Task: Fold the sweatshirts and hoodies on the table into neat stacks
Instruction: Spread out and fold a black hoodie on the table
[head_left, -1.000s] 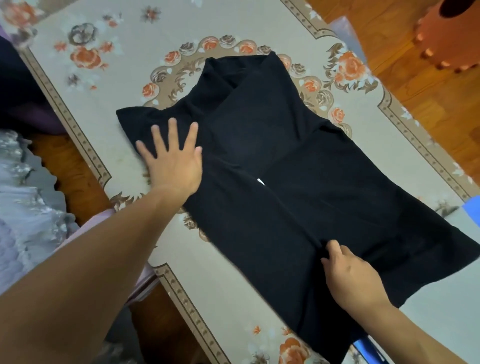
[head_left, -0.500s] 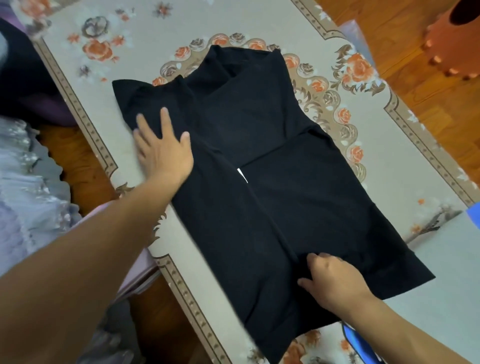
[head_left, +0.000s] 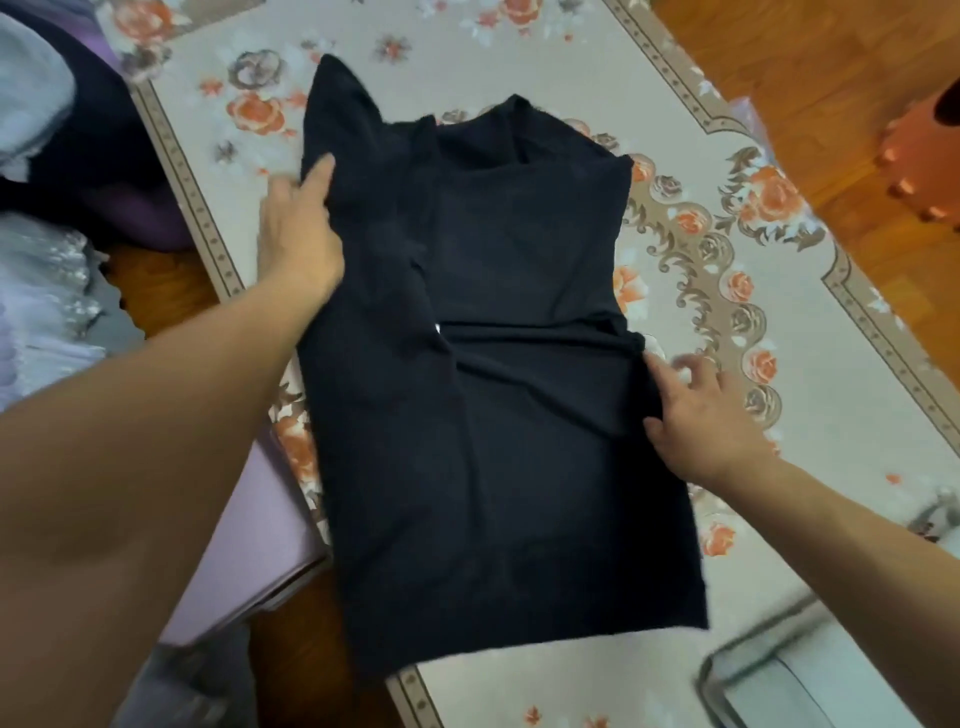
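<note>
A black sweatshirt (head_left: 509, 415) lies flat on the table (head_left: 779, 364), which has a floral cloth, with its collar at the far end. The right side is folded in over the body, and a crease runs across the middle. The left sleeve sticks up toward the far left. My left hand (head_left: 298, 239) grips the sweatshirt's left edge by that sleeve, thumb on top and fingers hidden under the cloth. My right hand (head_left: 701, 415) rests at the right edge, fingers spread on the tablecloth, thumb and forefinger touching the fabric.
A pile of dark and pale clothes (head_left: 78, 145) sits at the far left, with ruffled white fabric (head_left: 41, 312) below it. A lavender item (head_left: 249, 545) lies beside the table's left edge. An orange stool (head_left: 924, 156) stands on the wooden floor. A clear bin (head_left: 805, 675) is at near right.
The sweatshirt's flared right side has been folded in, leaving a narrower shape. My right hand moved from the hem to the right edge. My left hand went from flat to gripping the sleeve.
</note>
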